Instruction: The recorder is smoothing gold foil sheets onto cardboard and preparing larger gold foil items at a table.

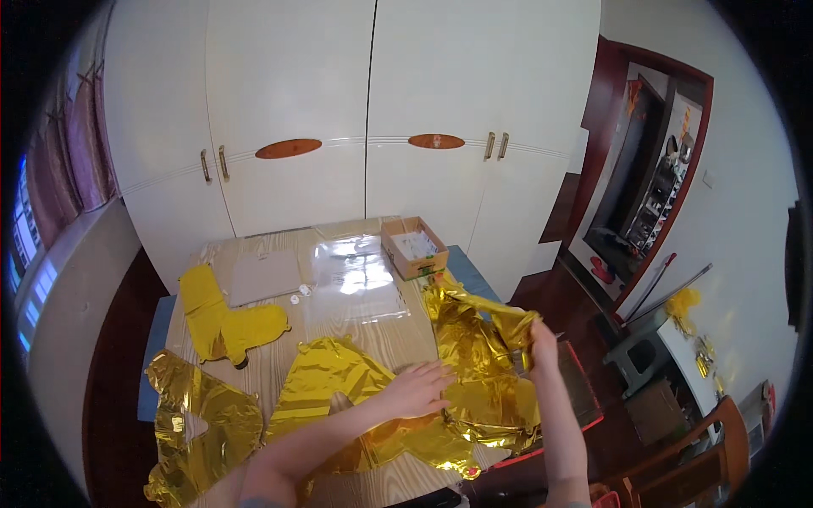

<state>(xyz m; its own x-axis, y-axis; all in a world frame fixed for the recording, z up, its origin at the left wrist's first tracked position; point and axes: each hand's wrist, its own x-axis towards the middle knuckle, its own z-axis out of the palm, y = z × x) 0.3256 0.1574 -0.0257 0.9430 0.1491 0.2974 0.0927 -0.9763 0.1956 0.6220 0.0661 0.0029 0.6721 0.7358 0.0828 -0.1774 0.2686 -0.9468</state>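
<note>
Deflated gold foil balloons lie across the wooden-patterned table. My right hand (543,343) is closed on the upper right edge of a crumpled foil balloon (474,347), lifting that part off the table. My left hand (419,389) rests flat with fingers stretched out, against the lower left of the same balloon. Under my left forearm spreads another gold foil balloon (326,377), partly hidden by the arm. A triangular foil balloon (222,415) with a hole lies at the near left. Behind it is an L-shaped foil balloon (222,326).
Toward the back of the table (292,230) are a clear plastic sheet (356,279), a grey-beige flat panel (264,278), small white pieces (301,293) and a cardboard box (414,247) with white contents. White wardrobes stand behind. At the right are a wooden chair (703,453) and a stool (635,364).
</note>
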